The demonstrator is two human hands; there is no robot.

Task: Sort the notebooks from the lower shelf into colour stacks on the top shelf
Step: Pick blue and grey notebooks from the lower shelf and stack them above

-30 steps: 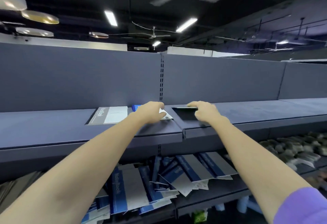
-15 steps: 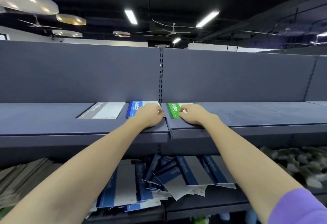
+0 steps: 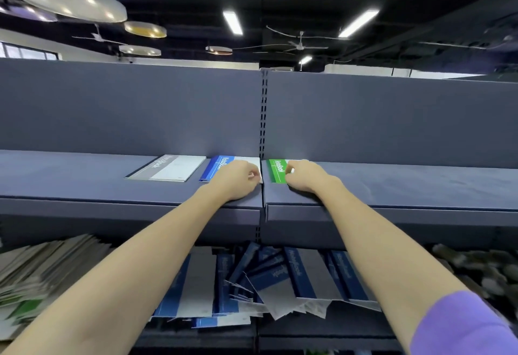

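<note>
Three notebooks lie flat on the top shelf (image 3: pixel 84 181): a grey one (image 3: pixel 171 168) at the left, a blue one (image 3: pixel 217 167) beside it, and a green one (image 3: pixel 276 171) just right of the shelf joint. My left hand (image 3: pixel 238 178) covers the blue notebook's right half, with its fingers curled at the near right corner. Over the right part of the green notebook sits my right hand (image 3: pixel 305 176), fingers curled and thumb on the cover. On the lower shelf a jumbled heap of blue notebooks (image 3: pixel 280 279) lies between my forearms.
A stack of grey and green notebooks (image 3: pixel 42 270) fills the lower shelf at the left. Dark blurred goods (image 3: pixel 476 267) lie at the lower right. The back panel (image 3: pixel 140 108) rises behind the top shelf, which stretches bare to both sides.
The notebook under my right hand was tilted and dark a second ago; it now lies flat with its green cover up. Both hands have stayed on their notebooks, hardly moving in the last half second.
</note>
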